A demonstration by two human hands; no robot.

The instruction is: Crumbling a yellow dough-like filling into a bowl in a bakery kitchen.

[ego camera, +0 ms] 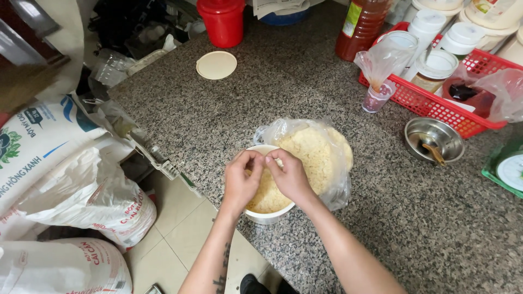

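A clear plastic bag [321,149] full of pale yellow crumbs lies tipped on the rim of a white round tub [267,216] at the front edge of a speckled granite counter [283,92]. The tub holds more of the same crumbs [267,198]. My left hand [241,179] and my right hand [290,175] meet over the tub, both pinching the mouth of the bag, fingertips touching each other. The bag's opening is hidden under my fingers.
A cream lid [216,65] lies at the back, near a red container [222,20]. A red basket [436,100] with jars and bags stands at the right, a steel bowl [434,139] with a spoon before it, and a green scale [506,169]. White sacks [65,185] stand on the floor at the left.
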